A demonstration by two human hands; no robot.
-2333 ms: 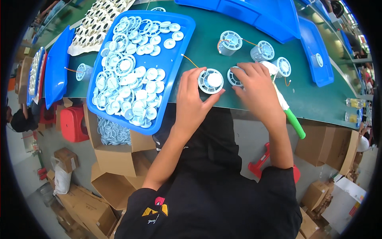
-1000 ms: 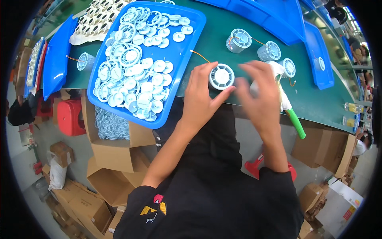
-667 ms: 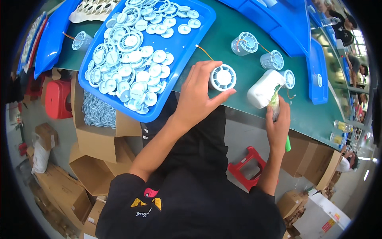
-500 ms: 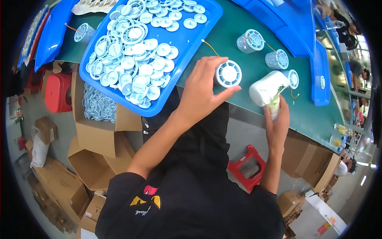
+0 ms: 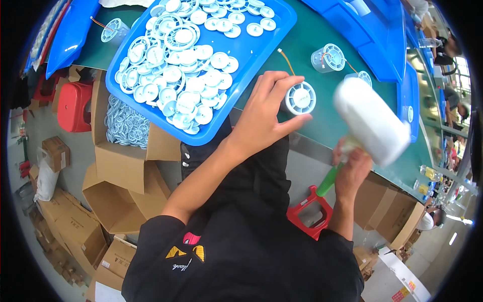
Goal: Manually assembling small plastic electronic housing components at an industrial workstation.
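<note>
My left hand (image 5: 264,108) has its thumb and fingers curved round a light-blue round plastic housing (image 5: 301,98) with a slotted round top, standing on the green table. A thin wire with a white connector (image 5: 287,61) runs out beside it. My right hand (image 5: 352,168) is closed on the green handle of a mallet (image 5: 372,121), whose thick white head looks wrapped and is blurred. The head is raised to the right of the held housing, apart from it. Another housing (image 5: 329,58) lies tilted farther back, and one more (image 5: 363,78) is partly hidden behind the mallet head.
A blue tray (image 5: 251,65) heaped with light-blue round discs stands at the left on the green table (image 5: 322,108). Another housing (image 5: 114,31) sits beyond it. Blue bins (image 5: 372,50) line the right. Below are cardboard boxes (image 5: 121,201) and a red stool (image 5: 309,214).
My right hand has swung the mallet upward and turned it, so its green handle now shows. My left hand stays round the same housing; the whole view has shifted slightly.
</note>
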